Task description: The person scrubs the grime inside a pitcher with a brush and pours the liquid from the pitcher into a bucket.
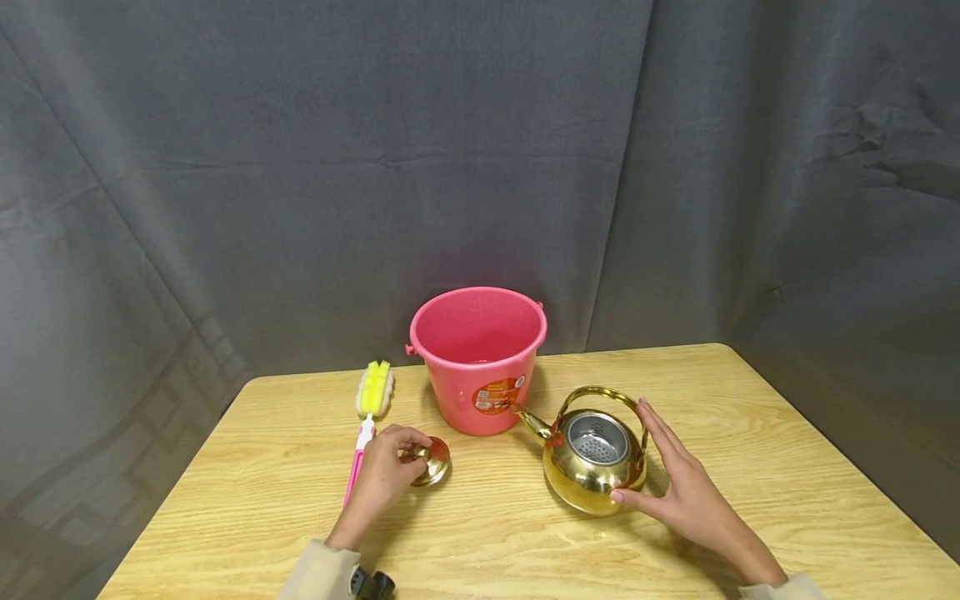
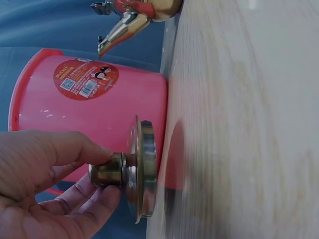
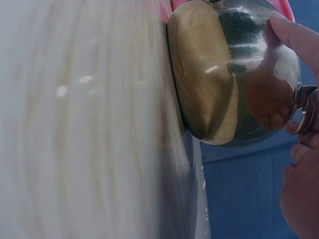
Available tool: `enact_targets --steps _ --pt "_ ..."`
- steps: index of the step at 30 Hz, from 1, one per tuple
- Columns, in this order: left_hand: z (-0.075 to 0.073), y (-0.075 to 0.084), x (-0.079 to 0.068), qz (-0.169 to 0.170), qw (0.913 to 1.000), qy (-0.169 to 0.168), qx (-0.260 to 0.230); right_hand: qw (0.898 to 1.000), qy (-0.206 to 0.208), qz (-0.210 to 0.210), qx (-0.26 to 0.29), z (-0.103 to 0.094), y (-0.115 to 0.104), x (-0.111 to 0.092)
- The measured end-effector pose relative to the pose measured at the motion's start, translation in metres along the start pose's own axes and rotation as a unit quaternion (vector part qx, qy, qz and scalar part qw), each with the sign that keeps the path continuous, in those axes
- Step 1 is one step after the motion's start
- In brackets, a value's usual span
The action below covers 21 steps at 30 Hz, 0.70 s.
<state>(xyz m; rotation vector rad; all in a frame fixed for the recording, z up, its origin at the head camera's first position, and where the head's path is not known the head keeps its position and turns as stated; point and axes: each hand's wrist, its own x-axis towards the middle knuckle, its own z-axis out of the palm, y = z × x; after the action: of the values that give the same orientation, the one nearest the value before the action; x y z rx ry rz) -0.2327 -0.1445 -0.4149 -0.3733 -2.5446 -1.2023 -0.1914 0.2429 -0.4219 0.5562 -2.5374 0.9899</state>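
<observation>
Two hands work apart. Our left hand (image 1: 388, 465) pinches the knob (image 2: 107, 172) of the gold lid (image 1: 438, 463), thumb and fingertips together on it; the lid lies just right of that hand, seemingly a little off the table (image 1: 495, 517). Our right hand (image 1: 688, 493) rests on the gold kettle (image 1: 581, 492), straight-fingered and spread, thumb on the body, fingers along the handle (image 1: 603, 392). What counts most, we judge, is how the kettle's top, with its metal strainer (image 1: 597, 437), lies from the lid: well to the left hand's right and slightly farther out, just left of the right hand, which is much the nearer. The kettle's long axis runs from our right fingers leftward and outward along the spout (image 1: 536, 425); the handle arches upright over the top, leaving its near side as the likelier way in. Just left of our left hand, the brush (image 1: 365, 433) points away from us. Open room lies over the table between our hands. Farther out than both, the pink bucket (image 1: 453, 392) stands behind the spout tip; we cannot tell whether they touch. The table's right edge lies well past our right hand, the grey curtain (image 1: 337, 167) behind everything.
</observation>
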Motion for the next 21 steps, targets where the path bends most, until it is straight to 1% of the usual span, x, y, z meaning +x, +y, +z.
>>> enact_targets --steps 2,5,11,21 --pt "-0.0001 -0.0003 -0.0002 0.003 1.0 -0.002 -0.004 1.0 -0.001 0.002 0.002 -0.0001 0.0 0.0" --pt "-0.0008 0.0002 -0.0007 -0.001 0.9999 -0.01 -0.005 1.0 -0.002 0.003 0.002 -0.0002 -0.0003 -0.0001" --pt "-0.0008 -0.0001 -0.0018 -0.016 0.9996 -0.025 0.0 1.0 -0.003 0.004 0.002 -0.0006 -0.0005 -0.0008" --pt "0.0002 -0.0024 -0.0017 -0.027 0.9992 -0.03 0.004 1.0 -0.005 0.003 0.008 -0.001 -0.001 0.0"
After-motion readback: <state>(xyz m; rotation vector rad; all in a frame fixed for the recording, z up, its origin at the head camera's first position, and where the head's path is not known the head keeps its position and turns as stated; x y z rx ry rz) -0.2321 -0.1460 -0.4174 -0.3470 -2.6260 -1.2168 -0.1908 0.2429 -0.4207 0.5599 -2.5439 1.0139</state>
